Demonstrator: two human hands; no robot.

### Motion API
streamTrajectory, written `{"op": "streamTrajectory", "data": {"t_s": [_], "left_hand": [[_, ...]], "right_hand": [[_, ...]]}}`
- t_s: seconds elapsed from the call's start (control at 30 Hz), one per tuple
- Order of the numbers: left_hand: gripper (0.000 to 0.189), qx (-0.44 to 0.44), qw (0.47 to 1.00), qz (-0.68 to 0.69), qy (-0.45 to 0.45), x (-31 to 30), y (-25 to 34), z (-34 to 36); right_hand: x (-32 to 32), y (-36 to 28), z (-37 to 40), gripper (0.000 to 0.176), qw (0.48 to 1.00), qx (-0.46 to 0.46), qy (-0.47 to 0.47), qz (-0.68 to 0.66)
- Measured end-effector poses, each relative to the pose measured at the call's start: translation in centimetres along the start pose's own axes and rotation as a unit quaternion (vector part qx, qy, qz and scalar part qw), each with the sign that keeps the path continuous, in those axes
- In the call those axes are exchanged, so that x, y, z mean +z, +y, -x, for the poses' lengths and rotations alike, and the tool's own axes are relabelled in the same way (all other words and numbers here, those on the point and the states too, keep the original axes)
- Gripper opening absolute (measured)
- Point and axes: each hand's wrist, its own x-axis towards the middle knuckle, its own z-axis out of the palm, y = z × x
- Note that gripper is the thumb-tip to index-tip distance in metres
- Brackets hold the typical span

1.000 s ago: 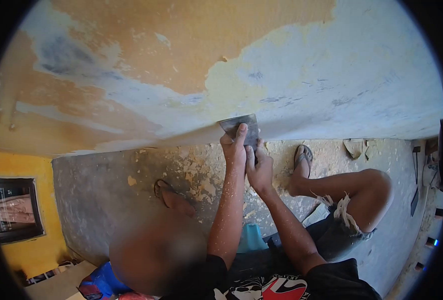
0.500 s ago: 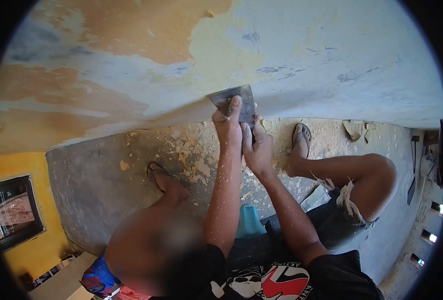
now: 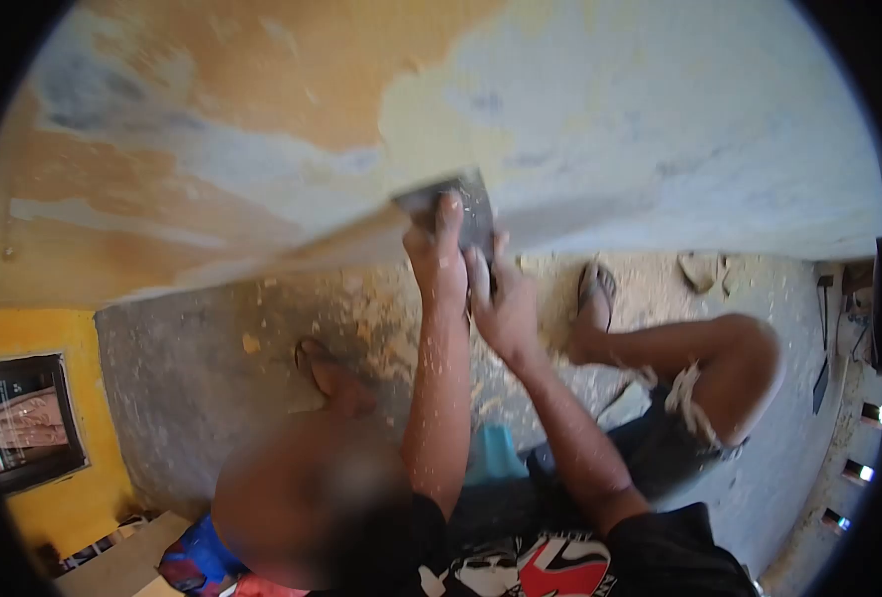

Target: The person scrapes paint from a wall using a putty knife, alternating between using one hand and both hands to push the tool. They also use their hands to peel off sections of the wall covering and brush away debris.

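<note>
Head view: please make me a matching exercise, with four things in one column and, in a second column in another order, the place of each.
Things:
1. scraper
2. sandal
3. paint flakes
4. blue-green object

Places:
a. scattered on the grey floor
b. between the person's legs
c. on the person's right foot
d. held against the wall by the left hand and the right hand

Pairs: 1-d, 2-c, 3-a, 4-b.
</note>
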Motion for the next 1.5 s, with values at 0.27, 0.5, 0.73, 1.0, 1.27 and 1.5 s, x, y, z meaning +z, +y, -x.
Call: {"op": "streamTrajectory", "data": {"t_s": [0.27,0.5,0.73,1.0,1.27,1.5], "left_hand": [[0.035,-0.017,0.999,-0.026,0.018,-1.9,-1.8,-0.1],[0.031,0.003,1.0,0.014,0.005,-1.3,-1.9,-1.9],[0.037,-0.061,0.997,0.017,0.032,-1.1,0.4,0.0],[0.032,0.035,0.999,0.024,0.014,0.0,2.6,-0.9],[0.03,-0.01,1.0,0.016,0.023,-0.6,0.5,0.7],[0.039,-0.048,0.999,-0.019,0.013,-0.7,1.3,0.3]], "right_hand": [[1.6,1.4,1.7,0.049,0.999,0.036,-0.014,0.024],[3.0,3.4,1.8,0.046,0.999,-0.011,0.032,-0.001],[1.4,0.1,1.4,0.049,1.0,0.011,-0.007,0.012],[-0.5,-4.1,-0.3,0.051,0.997,-0.066,-0.007,0.026],[1.3,-0.3,2.3,0.046,1.0,0.004,0.005,-0.03],[0.8,-2.1,1.8,0.042,0.998,0.061,-0.023,-0.017]]}}
